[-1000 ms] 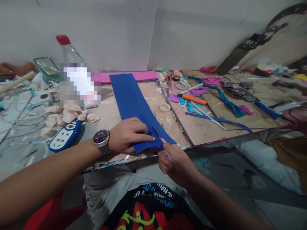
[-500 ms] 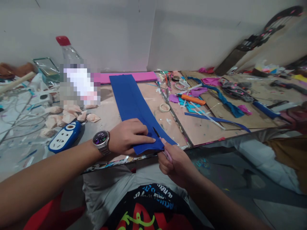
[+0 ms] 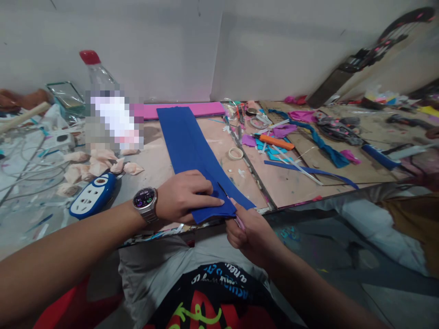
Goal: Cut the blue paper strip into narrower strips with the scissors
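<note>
A long blue strip (image 3: 185, 141), apparently crepe paper or cloth, runs from the back of the table to its front edge. My left hand (image 3: 187, 195), below a wristwatch, presses on the strip's near end, its index finger stretched over the blue material and its thumb hidden. My right hand (image 3: 245, 226) is closed around the pink handles of scissors (image 3: 240, 222). Their dark blade lies over the blue strip, pointing away and to the left, just right of my left fingertip. The lower blade is hidden.
A blue and white power strip (image 3: 92, 195) and peach wrapped bundles (image 3: 101, 160) lie left. A red-capped bottle (image 3: 103, 75) stands behind them. Rightward are a tape roll (image 3: 235, 154), an orange cutter (image 3: 274, 141) and scraps. Pink material (image 3: 206, 109) lies along the back.
The near end of the blue strip has shifted slightly to the right and down. Both hands have hardly moved.
</note>
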Action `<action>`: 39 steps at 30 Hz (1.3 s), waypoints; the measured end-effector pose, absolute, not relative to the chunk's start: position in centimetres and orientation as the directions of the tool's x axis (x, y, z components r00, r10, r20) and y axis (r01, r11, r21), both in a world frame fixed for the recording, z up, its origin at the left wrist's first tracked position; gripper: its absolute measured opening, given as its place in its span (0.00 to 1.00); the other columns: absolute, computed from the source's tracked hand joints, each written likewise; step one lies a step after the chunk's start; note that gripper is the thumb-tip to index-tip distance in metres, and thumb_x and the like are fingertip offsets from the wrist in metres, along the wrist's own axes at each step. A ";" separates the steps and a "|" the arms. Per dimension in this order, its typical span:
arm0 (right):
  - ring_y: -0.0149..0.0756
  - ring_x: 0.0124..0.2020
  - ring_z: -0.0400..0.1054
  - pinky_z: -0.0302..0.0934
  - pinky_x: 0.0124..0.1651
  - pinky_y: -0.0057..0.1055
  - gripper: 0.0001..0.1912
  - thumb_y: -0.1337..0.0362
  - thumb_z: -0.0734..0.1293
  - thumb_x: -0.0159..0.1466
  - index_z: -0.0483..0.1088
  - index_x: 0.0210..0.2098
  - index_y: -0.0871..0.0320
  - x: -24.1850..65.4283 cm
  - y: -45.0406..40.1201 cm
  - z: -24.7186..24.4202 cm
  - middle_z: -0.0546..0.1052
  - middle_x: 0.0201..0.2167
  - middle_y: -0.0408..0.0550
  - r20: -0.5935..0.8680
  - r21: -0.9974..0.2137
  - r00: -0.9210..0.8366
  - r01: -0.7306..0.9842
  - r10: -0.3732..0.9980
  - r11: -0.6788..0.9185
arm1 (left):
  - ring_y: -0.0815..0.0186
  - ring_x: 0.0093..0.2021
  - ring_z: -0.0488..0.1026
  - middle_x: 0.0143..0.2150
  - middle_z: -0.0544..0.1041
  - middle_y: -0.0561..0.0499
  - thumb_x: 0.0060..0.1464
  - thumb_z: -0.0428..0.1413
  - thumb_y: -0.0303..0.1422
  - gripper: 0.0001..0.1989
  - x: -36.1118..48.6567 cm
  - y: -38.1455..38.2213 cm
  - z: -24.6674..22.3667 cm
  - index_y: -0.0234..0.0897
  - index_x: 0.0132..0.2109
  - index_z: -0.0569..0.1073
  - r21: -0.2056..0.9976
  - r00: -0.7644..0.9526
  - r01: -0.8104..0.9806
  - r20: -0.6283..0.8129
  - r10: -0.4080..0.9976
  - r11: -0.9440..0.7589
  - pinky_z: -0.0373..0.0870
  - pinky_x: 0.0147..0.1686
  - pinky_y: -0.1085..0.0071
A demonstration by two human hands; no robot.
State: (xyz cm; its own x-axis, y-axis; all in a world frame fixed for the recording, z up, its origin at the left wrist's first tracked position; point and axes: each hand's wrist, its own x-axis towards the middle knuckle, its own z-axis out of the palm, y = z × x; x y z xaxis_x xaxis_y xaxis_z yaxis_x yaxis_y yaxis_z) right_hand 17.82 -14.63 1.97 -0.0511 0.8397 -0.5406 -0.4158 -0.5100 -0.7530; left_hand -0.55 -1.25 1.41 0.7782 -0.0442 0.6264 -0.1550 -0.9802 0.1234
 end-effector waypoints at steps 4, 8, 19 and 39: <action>0.19 0.10 0.43 0.39 0.14 0.22 0.36 0.37 0.76 0.53 0.52 0.16 0.54 17.9 -14.7 1.7 0.53 0.07 0.32 -0.544 -0.747 -0.053 -0.424 0.838 -0.512 | 0.61 0.36 0.74 0.38 0.79 0.44 0.65 0.52 0.35 0.16 -0.5 -1.2 1.4 0.36 0.56 0.74 0.120 0.780 -0.155 0.623 -0.047 -0.981 0.70 0.40 0.61; 0.19 0.10 0.42 0.39 0.14 0.22 0.36 0.38 0.75 0.56 0.52 0.16 0.54 17.9 -14.7 1.6 0.52 0.07 0.31 -0.537 -0.746 -0.068 -0.428 0.841 -0.510 | 0.62 0.36 0.74 0.38 0.79 0.45 0.66 0.51 0.35 0.16 -0.5 -1.3 1.5 0.37 0.56 0.74 0.122 0.784 -0.152 0.620 -0.044 -0.981 0.70 0.41 0.62; 0.19 0.09 0.41 0.37 0.14 0.23 0.34 0.39 0.73 0.60 0.53 0.17 0.53 18.1 -14.7 1.3 0.51 0.07 0.31 -0.553 -0.737 -0.057 -0.431 0.831 -0.520 | 0.62 0.36 0.75 0.37 0.79 0.44 0.67 0.50 0.37 0.16 -0.5 -1.5 1.6 0.38 0.56 0.74 0.147 0.782 -0.167 0.621 -0.041 -0.975 0.71 0.41 0.62; 0.21 0.11 0.41 0.38 0.16 0.23 0.31 0.40 0.77 0.55 0.56 0.23 0.53 17.9 -14.7 1.7 0.52 0.07 0.29 -0.598 -0.709 0.037 -0.490 0.801 -0.507 | 0.57 0.42 0.76 0.44 0.80 0.40 0.64 0.53 0.38 0.20 -0.7 -0.2 0.8 0.35 0.60 0.72 0.109 0.812 -0.093 0.584 -0.012 -0.990 0.73 0.42 0.59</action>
